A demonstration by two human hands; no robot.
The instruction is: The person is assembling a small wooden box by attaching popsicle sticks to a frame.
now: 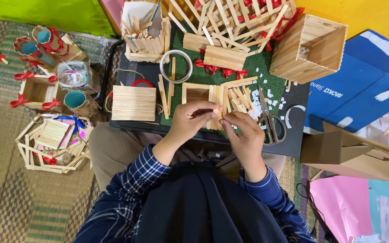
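Observation:
My left hand (pixel 189 120) and my right hand (pixel 243 130) meet over the near edge of a small black work table (pixel 293 144). Together their fingertips pinch a small piece of wooden stick (pixel 217 112). Just beyond the hands lies a half-built open box of craft sticks (pixel 196 93) with loose sticks (pixel 239 96) beside it. Scissors (pixel 271 123) rest right of my right hand, among white paper scraps.
A flat stick panel (pixel 134 103), a tape ring (pixel 176 66), a stick basket (pixel 146 33) and a large stick box (pixel 308 42) sit on the table. Finished stick crafts with red ribbons (pixel 39 90) lie on the mat at left. Cardboard (pixel 352 153) and blue paper (pixel 361 90) lie right.

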